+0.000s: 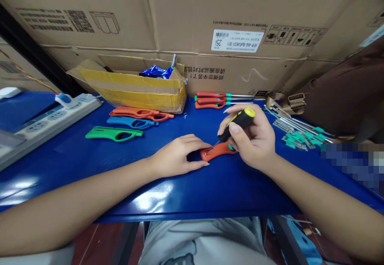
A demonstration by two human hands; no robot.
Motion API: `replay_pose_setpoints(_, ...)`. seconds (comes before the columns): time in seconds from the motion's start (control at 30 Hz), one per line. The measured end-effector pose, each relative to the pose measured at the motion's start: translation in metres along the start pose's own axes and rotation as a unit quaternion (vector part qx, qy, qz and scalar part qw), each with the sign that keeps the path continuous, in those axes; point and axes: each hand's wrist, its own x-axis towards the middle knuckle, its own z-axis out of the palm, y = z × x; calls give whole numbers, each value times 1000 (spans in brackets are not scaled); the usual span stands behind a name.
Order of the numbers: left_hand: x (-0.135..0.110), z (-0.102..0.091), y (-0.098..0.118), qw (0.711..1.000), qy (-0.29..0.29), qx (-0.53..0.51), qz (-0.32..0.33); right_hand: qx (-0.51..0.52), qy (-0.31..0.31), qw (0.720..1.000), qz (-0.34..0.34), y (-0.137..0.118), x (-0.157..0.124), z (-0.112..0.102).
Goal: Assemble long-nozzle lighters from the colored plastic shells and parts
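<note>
An orange gas-lighter [216, 151] lies on the blue table, its left end steadied between the thumb and fingertips of my left hand [177, 156]. My right hand [258, 143] is wrapped round a black and yellow screwdriver [241, 122]. The screwdriver slants down to the left, its thin shaft reaching the left end of the lighter body. Whether the tip sits in a hole or on a screw is too small to tell. A teal-green part shows at the lighter's right end, and the rest on that side is hidden behind my right hand.
Orange, blue [132, 121] and green lighter shells [114, 133] lie at left, before a yellow-taped carton [135, 91]. Several red lighters with metal tubes [211, 100] lie at the back. Metal rods with green parts [303, 135] are at right. A power strip [51, 119] runs along the left.
</note>
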Motion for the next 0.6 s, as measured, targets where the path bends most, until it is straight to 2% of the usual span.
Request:
replay_pose_setpoints(0.23, 1, 2, 1, 997, 37, -51, -33, 4, -5, 1000, 6, 0, 0, 0)
replay_pose_setpoints(0.6, 1, 2, 0, 999, 15, -43, -17, 10, -14, 1000, 7, -1, -1, -1)
